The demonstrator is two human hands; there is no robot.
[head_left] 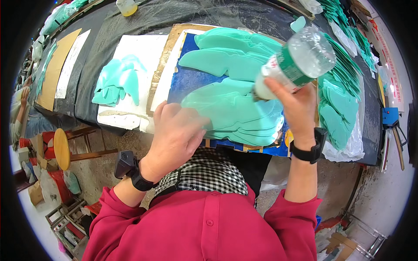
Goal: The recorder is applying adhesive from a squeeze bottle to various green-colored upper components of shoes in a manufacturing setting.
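Head view: bottle [301, 60] clasped in right fingers [279, 90]; green pieces [237, 108] at left fingers [190, 122], blurred, hold unclear.

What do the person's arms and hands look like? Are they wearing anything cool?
The left hand and right hand have no gloves. The sleeves are deep pinkish red and end well short of the wrists. Each wrist has a black strap with a dark, boxy gadget on it. The left one has a round, lens-like spot. I see no cables.
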